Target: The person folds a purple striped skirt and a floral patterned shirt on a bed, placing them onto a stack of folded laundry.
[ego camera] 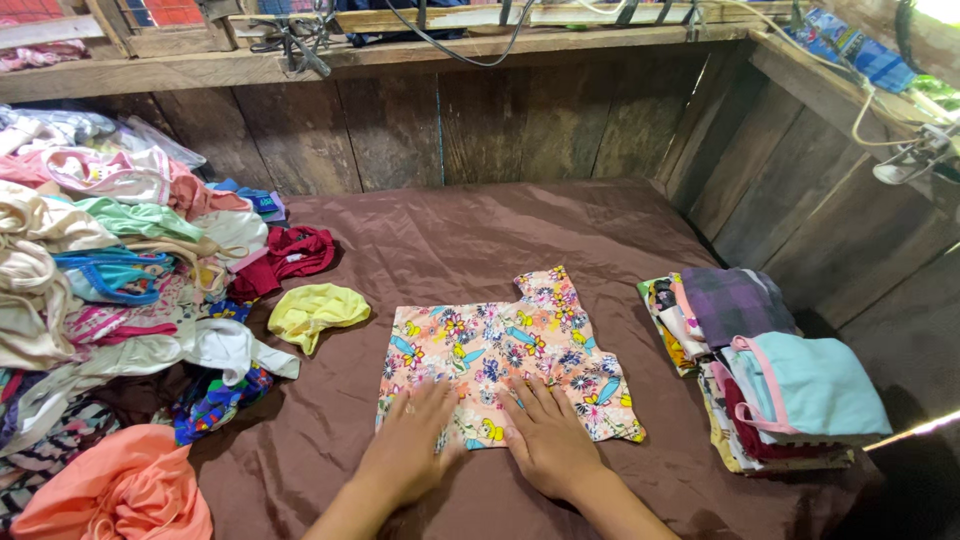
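Both hands lie flat, fingers spread, palms down at lower centre: the left hand (pixel 412 440) and right hand (pixel 548 437) press the floral shirt's (pixel 505 350) near edge, holding nothing, on the brown sheet (pixel 450 230).

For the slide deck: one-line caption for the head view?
Both hands, left and right, press flat on a floral shirt on a brown sheet, between a clothes heap and a folded stack.

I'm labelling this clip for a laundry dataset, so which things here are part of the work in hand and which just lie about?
In hand:
- floral shirt, pressed flat under the left hand and right hand
- brown sheet beneath it
- folded stack to the right
- unfolded heap to the left

Lying about:
- cables on the wooden shelf
- blue packets at upper right
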